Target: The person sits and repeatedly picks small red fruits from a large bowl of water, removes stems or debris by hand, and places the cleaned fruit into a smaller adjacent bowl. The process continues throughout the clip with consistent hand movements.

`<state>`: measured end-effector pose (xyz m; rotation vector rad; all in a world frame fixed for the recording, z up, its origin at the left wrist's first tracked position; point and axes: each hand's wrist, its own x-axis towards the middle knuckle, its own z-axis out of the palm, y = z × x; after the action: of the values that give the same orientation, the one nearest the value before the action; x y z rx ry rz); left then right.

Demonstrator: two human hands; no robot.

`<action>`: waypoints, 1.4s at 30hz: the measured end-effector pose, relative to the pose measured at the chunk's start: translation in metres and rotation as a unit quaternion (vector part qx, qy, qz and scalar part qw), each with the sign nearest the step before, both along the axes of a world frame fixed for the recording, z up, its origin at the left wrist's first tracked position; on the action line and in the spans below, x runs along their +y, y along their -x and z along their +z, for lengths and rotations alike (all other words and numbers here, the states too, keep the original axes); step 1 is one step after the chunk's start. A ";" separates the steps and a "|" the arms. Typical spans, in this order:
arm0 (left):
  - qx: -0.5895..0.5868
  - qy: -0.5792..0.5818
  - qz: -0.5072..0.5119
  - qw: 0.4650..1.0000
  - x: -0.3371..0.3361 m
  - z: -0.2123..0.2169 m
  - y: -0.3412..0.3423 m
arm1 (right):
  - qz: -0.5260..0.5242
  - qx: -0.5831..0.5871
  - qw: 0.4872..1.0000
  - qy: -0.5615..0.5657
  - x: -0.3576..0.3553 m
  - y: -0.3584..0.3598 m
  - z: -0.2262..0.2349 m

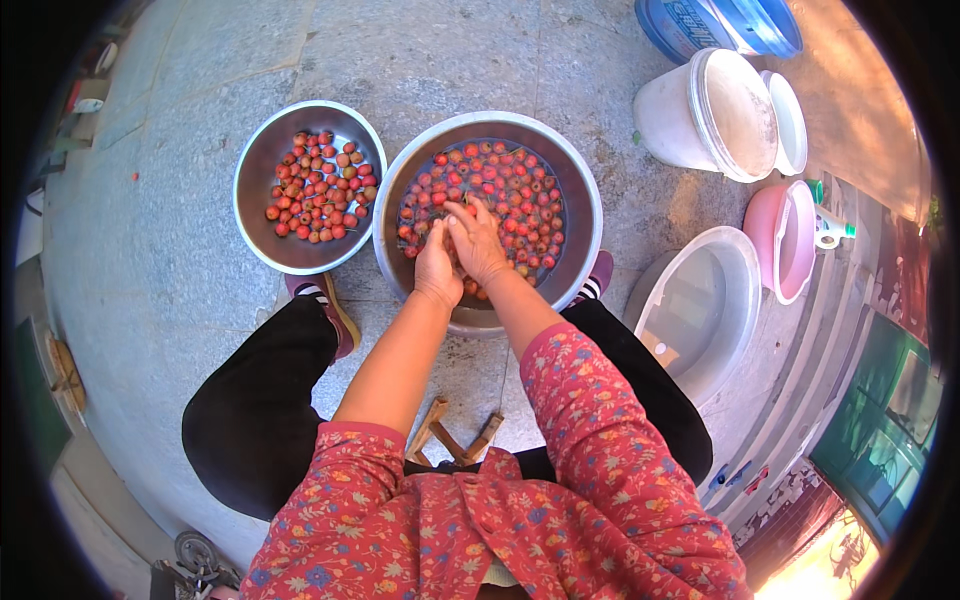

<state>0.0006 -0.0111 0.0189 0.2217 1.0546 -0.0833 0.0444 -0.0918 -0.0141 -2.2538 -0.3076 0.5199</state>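
A large metal basin stands in front of me, holding water and many small red fruits that look like hawthorns. My left hand and my right hand are pressed together over the near part of this basin. The right hand's fingers curl across the tips of the left hand's fingers. Whatever lies between the palms is hidden. To the left, a smaller metal bowl holds more of the same fruits, with no water visible around them.
At the right stand a white bucket, a blue tub, a pink basin and a wide grey basin with water in it. My shoes flank the large basin. A wooden stool shows below my arms. Steps rise at far right.
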 end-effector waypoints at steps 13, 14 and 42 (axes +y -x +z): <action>0.048 -0.177 -0.103 0.978 0.024 -0.037 -0.005 | -0.079 0.066 0.994 -0.048 0.010 0.001 -0.045; 0.032 -0.119 -0.057 0.991 0.028 -0.039 -0.002 | -0.075 0.079 0.991 -0.076 0.016 0.015 -0.033; 0.027 -0.568 -0.277 0.774 0.002 -0.044 0.025 | -0.173 -0.123 0.963 0.167 -0.052 0.018 -0.032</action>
<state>-0.0243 -0.0086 -0.0250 1.6532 0.9477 0.0319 0.0262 -0.1433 -0.0460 -2.6308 0.0619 0.1078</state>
